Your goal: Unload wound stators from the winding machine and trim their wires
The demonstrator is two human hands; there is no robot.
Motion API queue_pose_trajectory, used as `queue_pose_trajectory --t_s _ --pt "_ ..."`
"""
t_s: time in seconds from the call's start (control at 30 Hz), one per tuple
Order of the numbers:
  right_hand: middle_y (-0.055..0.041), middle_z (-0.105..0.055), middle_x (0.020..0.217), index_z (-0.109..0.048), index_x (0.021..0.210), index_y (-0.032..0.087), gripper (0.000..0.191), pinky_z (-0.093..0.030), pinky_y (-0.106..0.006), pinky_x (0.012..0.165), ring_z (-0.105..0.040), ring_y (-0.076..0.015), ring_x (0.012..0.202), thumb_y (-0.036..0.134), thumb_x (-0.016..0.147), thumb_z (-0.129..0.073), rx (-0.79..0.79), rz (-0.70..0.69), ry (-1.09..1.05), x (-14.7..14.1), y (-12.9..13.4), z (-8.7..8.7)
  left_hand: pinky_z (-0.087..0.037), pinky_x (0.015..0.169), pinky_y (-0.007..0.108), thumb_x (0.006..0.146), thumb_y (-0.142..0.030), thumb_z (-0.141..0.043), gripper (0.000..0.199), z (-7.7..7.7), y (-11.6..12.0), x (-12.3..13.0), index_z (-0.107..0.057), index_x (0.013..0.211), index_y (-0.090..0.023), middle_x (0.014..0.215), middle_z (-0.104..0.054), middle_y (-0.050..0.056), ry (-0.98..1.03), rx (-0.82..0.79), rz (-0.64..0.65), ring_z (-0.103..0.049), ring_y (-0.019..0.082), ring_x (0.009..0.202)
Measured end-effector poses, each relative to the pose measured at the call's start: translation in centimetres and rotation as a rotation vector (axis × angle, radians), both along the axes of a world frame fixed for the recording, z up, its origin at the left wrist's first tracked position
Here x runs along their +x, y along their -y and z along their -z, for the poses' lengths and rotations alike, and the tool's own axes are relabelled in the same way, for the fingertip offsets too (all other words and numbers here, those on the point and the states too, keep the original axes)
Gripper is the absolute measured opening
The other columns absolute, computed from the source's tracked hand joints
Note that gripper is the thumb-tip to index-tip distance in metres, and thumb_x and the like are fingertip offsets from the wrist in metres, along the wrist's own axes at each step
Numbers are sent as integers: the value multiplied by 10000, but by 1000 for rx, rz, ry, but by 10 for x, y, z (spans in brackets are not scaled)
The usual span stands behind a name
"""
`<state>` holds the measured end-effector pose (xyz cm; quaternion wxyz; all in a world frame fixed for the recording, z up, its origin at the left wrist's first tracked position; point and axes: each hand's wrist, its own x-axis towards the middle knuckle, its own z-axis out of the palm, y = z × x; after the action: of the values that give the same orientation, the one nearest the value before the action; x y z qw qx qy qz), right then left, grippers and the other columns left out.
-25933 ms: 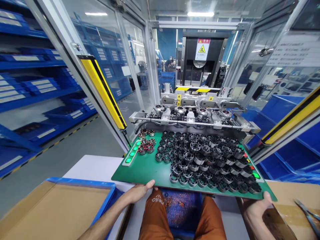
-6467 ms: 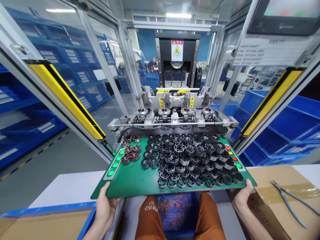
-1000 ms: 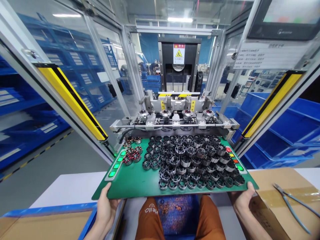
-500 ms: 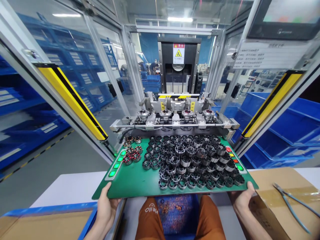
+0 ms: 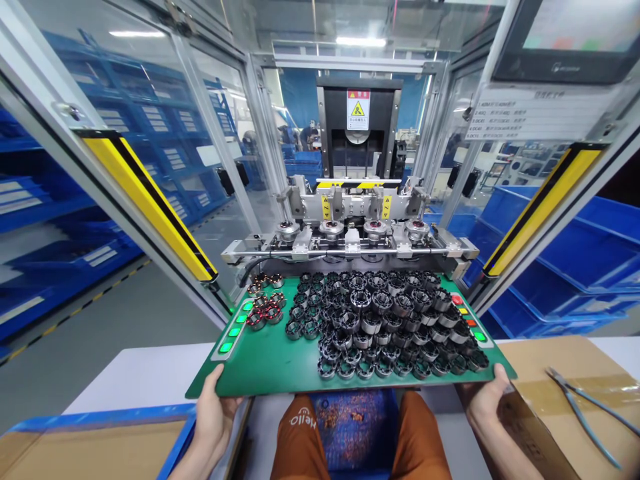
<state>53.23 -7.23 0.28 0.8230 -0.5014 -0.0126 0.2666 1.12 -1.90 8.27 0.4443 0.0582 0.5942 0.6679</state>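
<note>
My left hand [image 5: 213, 410] grips the front left edge of a green worktop [image 5: 280, 370], thumb on top and fingers underneath. At the front right corner, my right hand [image 5: 484, 400] holds the same edge, its fingers partly hidden below. Many black and grey ring-shaped stator cores [image 5: 371, 325] stand in stacked rows across the middle and right of the worktop. Several stators with copper or red windings [image 5: 265, 312] are grouped at the back left. Behind them, a machine [image 5: 353, 207] carries a row of round metal fixtures [image 5: 331, 231] with toothed parts in them.
Lit green buttons [image 5: 234, 332] line the left side; a button panel [image 5: 469, 321] with a red one is at right. Yellow light-curtain bars [image 5: 150, 207] flank the opening. Pliers [image 5: 575, 403] lie on cardboard at right. A blue bin [image 5: 356, 433] with copper scraps sits between my knees.
The machine's grey plate with yellow labels behind the fixtures has shifted slightly up, and more of it shows. Both my hands and the stators stay put.
</note>
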Motion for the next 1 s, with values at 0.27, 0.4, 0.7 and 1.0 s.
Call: queue_pose_trajectory --t_s 0.27,0.4,0.7,1.0 --pt "-82 -891 1285 -789 1333 243 755 -759 -509 1095 -798 -356 1384 725 755 -846 -1 10 23 1 -1 1 -697 914 212 1134 -116 -626 199 -11 0 6 -765 1023 -206 853 -814 -68 91 3 -39 -710 106 632" --pt "-83 -889 1278 -783 1309 246 746 -761 -503 1084 -787 -358 1397 738 750 -838 3 0 21 1 -1 1 -681 923 180 1169 -106 -606 247 -15 1 7 -755 996 -202 828 -804 -85 111 -11 -50 -698 85 608" --pt "-89 -888 1283 -806 1305 249 729 -775 -486 1031 -805 -348 1335 714 745 -850 0 8 -1 1 0 0 -700 956 233 1126 -130 -630 202 -10 0 5 -780 1006 -191 862 -809 -62 89 -6 -32 -696 97 644" --pt "-75 -889 1286 -819 1298 237 739 -781 -485 998 -818 -339 1289 725 746 -868 3 1 -8 3 -1 3 -695 910 220 1142 -127 -620 217 -9 0 5 -779 1014 -202 868 -819 -58 90 -3 -30 -708 113 647"
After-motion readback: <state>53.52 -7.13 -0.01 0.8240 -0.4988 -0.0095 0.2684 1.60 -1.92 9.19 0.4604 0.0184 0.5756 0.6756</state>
